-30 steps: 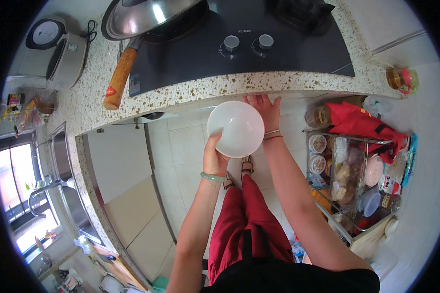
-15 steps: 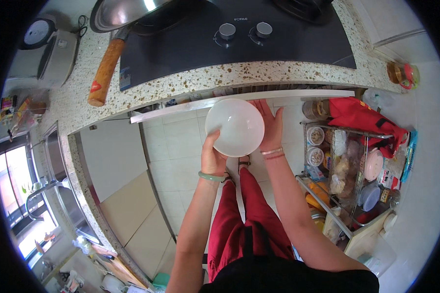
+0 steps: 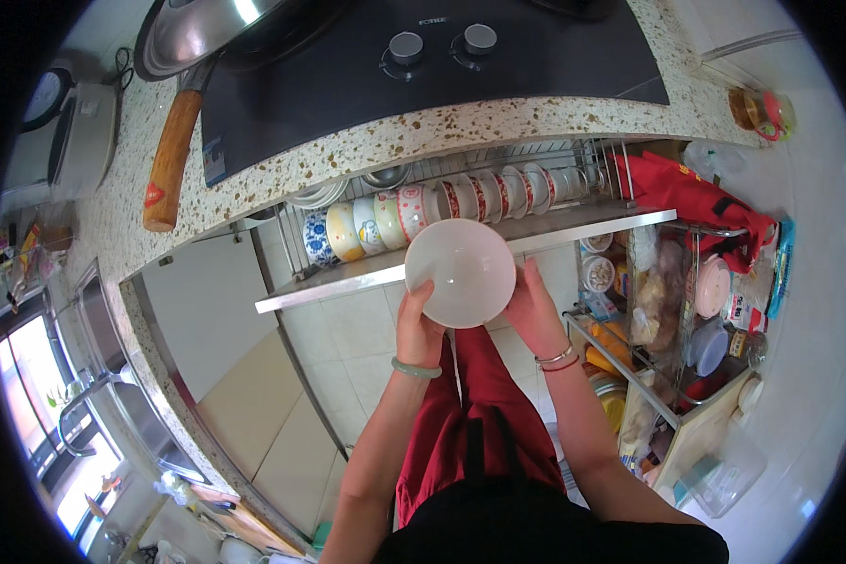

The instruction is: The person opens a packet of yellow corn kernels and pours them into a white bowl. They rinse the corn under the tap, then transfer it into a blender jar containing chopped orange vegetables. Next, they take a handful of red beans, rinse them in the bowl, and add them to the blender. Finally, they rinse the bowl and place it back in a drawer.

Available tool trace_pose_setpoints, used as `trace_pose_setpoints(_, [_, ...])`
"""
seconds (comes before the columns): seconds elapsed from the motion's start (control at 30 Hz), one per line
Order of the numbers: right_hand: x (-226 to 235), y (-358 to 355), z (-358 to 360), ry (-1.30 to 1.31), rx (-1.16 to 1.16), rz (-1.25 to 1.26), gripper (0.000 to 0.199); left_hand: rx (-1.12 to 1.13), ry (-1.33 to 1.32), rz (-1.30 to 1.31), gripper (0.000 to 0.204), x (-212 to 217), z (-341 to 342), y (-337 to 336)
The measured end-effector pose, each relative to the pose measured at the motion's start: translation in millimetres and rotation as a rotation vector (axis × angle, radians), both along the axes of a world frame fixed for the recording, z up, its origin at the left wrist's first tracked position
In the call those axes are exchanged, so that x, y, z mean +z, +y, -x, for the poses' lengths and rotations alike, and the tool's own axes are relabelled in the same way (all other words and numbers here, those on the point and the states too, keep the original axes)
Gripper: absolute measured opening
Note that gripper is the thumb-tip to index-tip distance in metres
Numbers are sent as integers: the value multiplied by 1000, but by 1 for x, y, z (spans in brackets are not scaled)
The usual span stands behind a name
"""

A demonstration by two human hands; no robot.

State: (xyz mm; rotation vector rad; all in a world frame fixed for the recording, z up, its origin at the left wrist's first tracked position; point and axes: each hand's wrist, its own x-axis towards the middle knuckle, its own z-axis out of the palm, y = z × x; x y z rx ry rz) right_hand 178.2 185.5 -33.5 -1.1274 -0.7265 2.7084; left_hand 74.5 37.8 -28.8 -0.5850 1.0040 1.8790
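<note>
- Bowl point(image 3: 460, 273): white, round, plain, held with its hollow turned up toward the camera, directly above the front rail of the pulled-out dish drawer point(image 3: 348, 280) and over the person's red-trousered legs.
- Left hand point(image 3: 417, 324): closed on the bowl's lower left rim, thumb on the inner face, fingers hidden behind the wall. A green bangle point(image 3: 415, 370) is seen at the wrist.
- Right hand point(image 3: 534, 315): pressed flat against the bowl's lower right rim, fingers spread along the outer wall. Two thin bracelets point(image 3: 558, 359) are seen at the wrist.
- Hands are kept apart, one on each side of the bowl, both clamped on it.
- Handling, judged: material is taken for glazed ceramic or opaque glass; stiff, smooth, probably slippery if wet, brittle against the drawer's metal rail. Weight is judged moderate, easily carried by two hands.
- Grip point, judged: the rim at opposite sides, thumb inside and fingers outside, as now held; the glossy wall offers less purchase.
- Inside the drawer, behind the bowl: patterned bowls point(image 3: 371, 224) and cups are stood on edge in a wire rack, packed close together.
- Above the drawer: speckled stone counter point(image 3: 367, 150), black hob point(image 3: 423, 66), wok with wooden handle point(image 3: 167, 162).
- Right of the drawer: wire shelf unit point(image 3: 667, 310) with jars and packets.
</note>
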Motion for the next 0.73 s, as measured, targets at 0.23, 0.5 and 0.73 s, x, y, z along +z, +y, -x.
trace_pose_setpoints(0.23, [36, -2, 4, -45, 162, -145, 50, -91, 11, 25, 55, 12, -8, -2])
trace_pose_setpoints(0.5, [32, 62, -5, -128, -96, -273, 49, -49, -177, 40, 47, 13, -28, 6])
trace_pose_setpoints(0.73, [5, 196, -16, -642, 154, -836, 49, -193, -240, -246, 52, -12, -68, 85])
